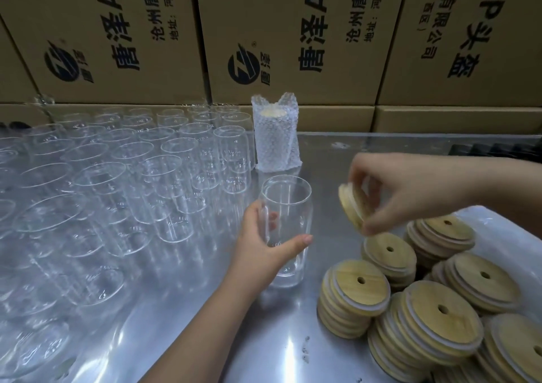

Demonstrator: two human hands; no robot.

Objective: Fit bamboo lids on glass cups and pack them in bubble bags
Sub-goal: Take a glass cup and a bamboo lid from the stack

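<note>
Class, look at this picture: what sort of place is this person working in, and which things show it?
Probably a warehouse packing station: stacked printed cardboard cartons line the back, rows of identical glass cups fill the metal table, and bamboo lids lie in piles.

Your left hand [258, 246] is gripping an upright glass cup [286, 230] standing on the steel table [181, 309]. Your right hand [401, 189] is pinching a tilted bamboo lid [350, 204] above the stacks of lids [410, 303] lying at the right. A bagged, lidded cup [275, 135] is standing just behind, beside rows of empty cups [117, 177]. Cardboard boxes [293, 31] are lining the back.
</note>
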